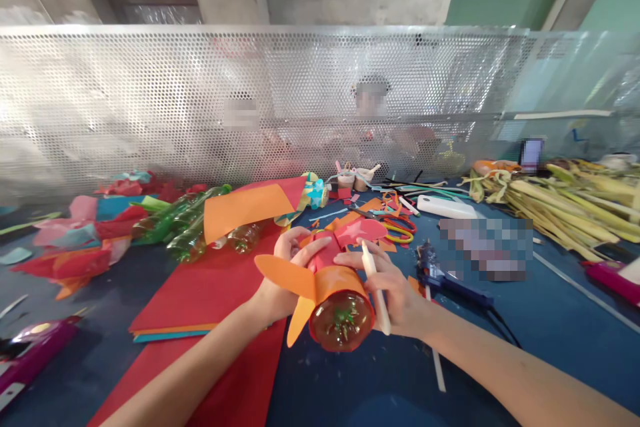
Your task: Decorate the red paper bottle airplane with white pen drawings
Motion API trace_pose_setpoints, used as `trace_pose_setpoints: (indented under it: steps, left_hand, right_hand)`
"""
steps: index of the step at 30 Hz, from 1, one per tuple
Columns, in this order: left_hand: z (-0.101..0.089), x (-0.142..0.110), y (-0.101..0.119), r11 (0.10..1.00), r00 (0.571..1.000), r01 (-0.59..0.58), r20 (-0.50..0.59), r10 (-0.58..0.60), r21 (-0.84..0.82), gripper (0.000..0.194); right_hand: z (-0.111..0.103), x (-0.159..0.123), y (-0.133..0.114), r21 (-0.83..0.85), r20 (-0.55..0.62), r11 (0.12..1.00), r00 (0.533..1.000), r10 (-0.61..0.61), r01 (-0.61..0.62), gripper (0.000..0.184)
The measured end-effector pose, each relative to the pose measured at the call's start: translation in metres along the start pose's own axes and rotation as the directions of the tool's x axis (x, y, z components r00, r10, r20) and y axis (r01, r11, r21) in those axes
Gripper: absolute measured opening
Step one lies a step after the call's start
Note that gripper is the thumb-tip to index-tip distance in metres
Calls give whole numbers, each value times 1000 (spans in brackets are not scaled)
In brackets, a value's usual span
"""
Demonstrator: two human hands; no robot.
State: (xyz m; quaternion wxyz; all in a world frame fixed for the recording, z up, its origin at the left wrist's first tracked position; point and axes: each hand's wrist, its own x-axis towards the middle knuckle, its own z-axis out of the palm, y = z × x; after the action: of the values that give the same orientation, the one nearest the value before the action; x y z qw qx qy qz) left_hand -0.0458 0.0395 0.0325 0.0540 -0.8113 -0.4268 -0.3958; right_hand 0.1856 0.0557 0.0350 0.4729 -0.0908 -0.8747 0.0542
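Observation:
Over the table's front middle, a plastic bottle wrapped in red and orange paper is held with its clear base facing me. Orange paper petals stick out at its left, and a pink-red petal lies at the far end. My left hand is closed around the bottle's left side, fingers over the red paper. Between the fingers of my right hand is a slim white marker, held upright at a slant. Those right fingertips also touch the bottle's right side.
Red paper sheets and green bottles lie at left. Scissors and a dark blue glue gun sit to the right, its cord trailing. Dried husks pile at far right. A perforated metal screen stands behind.

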Motion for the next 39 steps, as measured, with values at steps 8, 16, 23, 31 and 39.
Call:
trace_pose_setpoints:
  steps: [8, 16, 23, 31, 39]
  left_hand:
    - [-13, 11, 5, 980, 999, 43, 10, -46, 194, 52]
    - [-19, 17, 15, 810, 996, 91, -36, -86, 580, 46]
    - [-8, 16, 21, 754, 990, 84, 34, -139, 652, 44]
    - [-7, 19, 15, 823, 970, 143, 88, -228, 550, 78]
    - [-14, 18, 12, 844, 971, 98, 135, -197, 527, 75]
  right_hand:
    - [-3, 9, 6, -59, -75, 993, 992, 103, -107, 55]
    - [-5, 7, 13, 19, -157, 954, 941, 299, -300, 75]
    - [-6, 11, 16, -5, -129, 947, 939, 318, -321, 54]
    - [-9, 6, 37, 200, 14, 790, 808, 589, -579, 47]
    - [-10, -5, 66, 280, 106, 687, 733, 672, -671, 46]
